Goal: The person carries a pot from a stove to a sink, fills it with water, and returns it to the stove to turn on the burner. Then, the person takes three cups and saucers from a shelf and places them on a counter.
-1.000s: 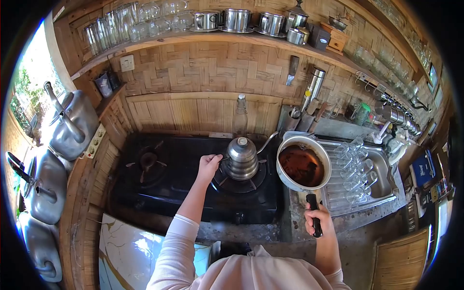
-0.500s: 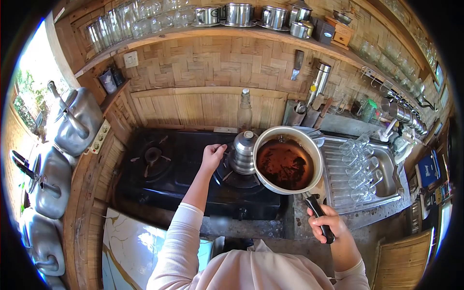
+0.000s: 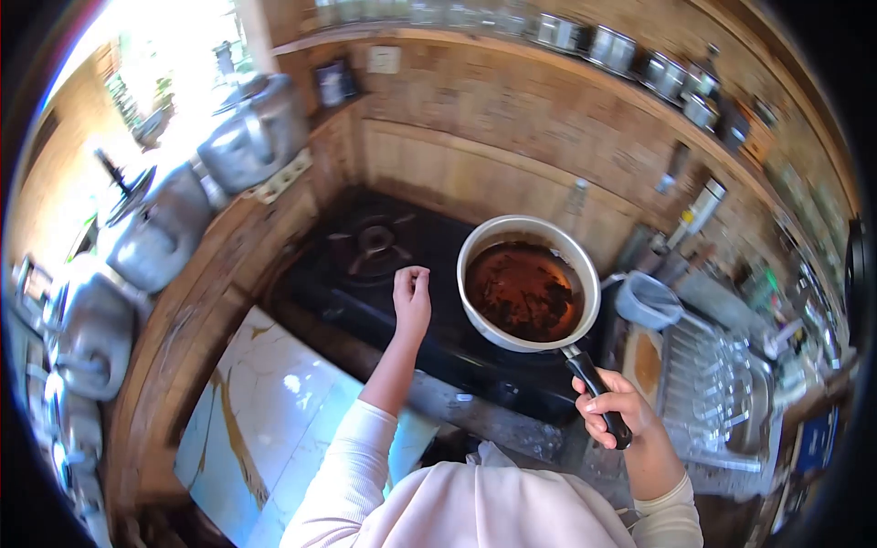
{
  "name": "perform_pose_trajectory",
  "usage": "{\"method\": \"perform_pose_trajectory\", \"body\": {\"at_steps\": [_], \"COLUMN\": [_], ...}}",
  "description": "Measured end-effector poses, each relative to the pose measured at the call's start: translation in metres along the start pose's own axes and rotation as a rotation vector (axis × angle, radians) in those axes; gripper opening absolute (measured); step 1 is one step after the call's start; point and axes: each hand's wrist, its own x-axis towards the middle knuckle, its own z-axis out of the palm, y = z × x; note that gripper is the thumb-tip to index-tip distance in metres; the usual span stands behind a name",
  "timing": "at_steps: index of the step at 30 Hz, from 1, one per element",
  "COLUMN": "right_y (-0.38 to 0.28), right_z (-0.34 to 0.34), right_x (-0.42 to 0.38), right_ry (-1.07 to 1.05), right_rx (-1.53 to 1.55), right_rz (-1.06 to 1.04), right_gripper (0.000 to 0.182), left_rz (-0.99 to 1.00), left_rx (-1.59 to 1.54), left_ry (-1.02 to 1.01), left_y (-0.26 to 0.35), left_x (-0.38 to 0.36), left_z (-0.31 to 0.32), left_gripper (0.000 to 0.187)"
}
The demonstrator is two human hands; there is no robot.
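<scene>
My right hand [image 3: 623, 409] is wrapped round the black handle of a light metal saucepan [image 3: 499, 339]. Dark reddish-brown liquid [image 3: 521, 283] with dark bits on its surface lies inside the saucepan. The pan appears raised over the right part of the black gas stove [image 3: 352, 306] and hides what is behind it. My left hand [image 3: 413, 300] hovers above the stove, left of the pan and apart from it. Its fingers are curled closed, and nothing shows in them. Beyond my left hand is the stove's left burner [image 3: 376, 241].
Large metal kettles [image 3: 153, 228] line the wooden ledge [image 3: 219, 265] at left. A marble-patterned surface [image 3: 274, 411] lies below it. Right of the stove are a plastic tub [image 3: 649, 301], a wooden board [image 3: 643, 362] and several glasses [image 3: 717, 393] beside a sink. A clear bottle [image 3: 575, 203] stands behind the saucepan.
My view has turned left, so the stove and sink appear farther right. The metal pot beside my left hand no longer shows. My right hand still holds the saucepan.
</scene>
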Motion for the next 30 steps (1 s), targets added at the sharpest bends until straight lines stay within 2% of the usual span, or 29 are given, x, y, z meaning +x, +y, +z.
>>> {"method": "perform_pose_trajectory", "body": {"at_steps": [2,4,12,18,24,28,30], "right_y": [-0.001,0.000,0.012,0.021,0.027,0.033,0.034], "right_z": [0.004,0.009,0.036,0.057,0.059,0.057,0.055], "right_x": [0.025,0.053,0.169,0.248,0.310,0.339,0.352], "right_ry": [-0.061,-0.110,-0.273,-0.335,-0.337,-0.332,-0.315], "right_rx": [-0.019,-0.024,-0.045,-0.069,-0.076,-0.076,-0.052], "right_rz": [0.010,0.011,0.060,0.065,0.086,0.093,0.093], "right_gripper": [0.023,0.024,0.019,0.015,0.015,0.014,0.014], "left_rz": [-0.056,-0.245,-0.356,-0.500,-0.516,-0.491,-0.509], "left_rx": [-0.018,-0.193,-0.171,-0.235,-0.365,-0.428,-0.432], "left_ry": [0.090,0.125,0.309,0.399,0.537,0.538,0.460], "left_y": [-0.012,-0.011,0.024,0.054,0.053,0.047,0.044], "left_x": [0.000,-0.004,-0.036,-0.076,-0.117,-0.122,-0.119], "left_z": [-0.043,-0.083,-0.204,-0.249,-0.282,-0.286,-0.279], "left_gripper": [0.008,0.009,0.012,0.013,0.016,0.017,0.018]}}
